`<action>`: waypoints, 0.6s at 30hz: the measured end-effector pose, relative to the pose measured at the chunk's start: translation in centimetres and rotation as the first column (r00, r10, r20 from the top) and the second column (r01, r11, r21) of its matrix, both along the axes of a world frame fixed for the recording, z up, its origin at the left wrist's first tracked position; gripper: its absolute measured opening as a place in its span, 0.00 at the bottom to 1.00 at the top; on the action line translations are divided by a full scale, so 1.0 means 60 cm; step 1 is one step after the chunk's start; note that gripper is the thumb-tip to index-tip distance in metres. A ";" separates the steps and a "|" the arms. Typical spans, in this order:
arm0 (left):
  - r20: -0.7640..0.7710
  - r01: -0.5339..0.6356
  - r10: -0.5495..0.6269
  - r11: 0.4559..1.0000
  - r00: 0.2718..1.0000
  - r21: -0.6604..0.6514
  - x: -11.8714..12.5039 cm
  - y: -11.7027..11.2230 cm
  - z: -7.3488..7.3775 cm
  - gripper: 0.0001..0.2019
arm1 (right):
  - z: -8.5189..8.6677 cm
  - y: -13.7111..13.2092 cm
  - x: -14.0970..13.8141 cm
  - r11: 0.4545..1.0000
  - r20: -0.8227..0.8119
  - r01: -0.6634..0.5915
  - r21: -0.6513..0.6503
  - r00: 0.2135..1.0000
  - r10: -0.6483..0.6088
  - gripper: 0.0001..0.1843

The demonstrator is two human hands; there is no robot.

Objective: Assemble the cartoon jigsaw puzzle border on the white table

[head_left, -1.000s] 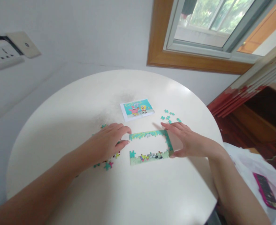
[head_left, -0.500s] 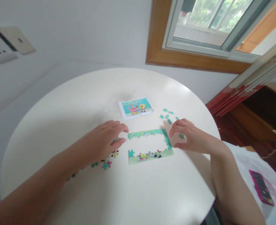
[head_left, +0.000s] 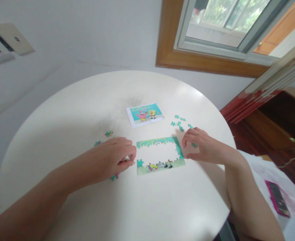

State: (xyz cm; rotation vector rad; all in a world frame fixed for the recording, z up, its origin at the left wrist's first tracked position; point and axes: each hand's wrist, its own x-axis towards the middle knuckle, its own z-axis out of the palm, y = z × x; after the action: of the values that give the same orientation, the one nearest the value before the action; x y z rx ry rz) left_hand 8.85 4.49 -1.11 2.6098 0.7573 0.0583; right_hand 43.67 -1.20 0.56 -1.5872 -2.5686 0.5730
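Note:
A partly assembled jigsaw puzzle (head_left: 162, 166) lies flat on the table, its border joined along the top, right and bottom. Its middle is open, and a gap shows in the left side. Just left of that gap, my left hand (head_left: 121, 154) is closed with thumb and forefinger together; whatever they may hold is hidden. Loose puzzle pieces (head_left: 109, 133) lie around and partly under this hand. My right hand (head_left: 196, 145) rests at the puzzle's right edge, thumb and curved fingers apart, nothing visible between them. Several teal pieces (head_left: 179, 124) lie beyond it.
A printed cartoon picture (head_left: 147, 114) on white paper lies behind the puzzle. The round white table (head_left: 147, 207) meets the wall at the back, below a wood-framed window (head_left: 212, 63). A pink-edged phone (head_left: 277, 198) lies on a white surface at right.
My left hand has lowered slightly, and its forefinger has curled down to the thumb. Pieces behind that hand are now uncovered. My right hand has hardly moved.

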 end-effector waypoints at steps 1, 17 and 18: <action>0.000 0.007 -0.007 1.000 1.000 -0.004 0.000 0.000 0.001 0.09 | 0.000 0.000 0.000 1.000 -0.001 0.002 0.000 1.000 -0.002 0.09; -0.090 0.029 -0.042 0.991 0.995 -0.134 0.018 -0.016 0.015 0.08 | -0.006 0.000 0.005 1.000 0.005 -0.005 -0.009 1.000 0.005 0.08; -0.090 0.023 -0.036 0.989 0.995 -0.143 0.019 -0.017 0.016 0.07 | -0.006 0.000 0.005 1.000 0.007 -0.005 -0.010 1.000 0.005 0.08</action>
State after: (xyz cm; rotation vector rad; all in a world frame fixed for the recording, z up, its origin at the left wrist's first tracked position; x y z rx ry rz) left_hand 10.00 3.48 -0.17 2.5009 0.7264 -0.1220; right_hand 43.96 -1.18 0.18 -1.5889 -2.5801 0.5822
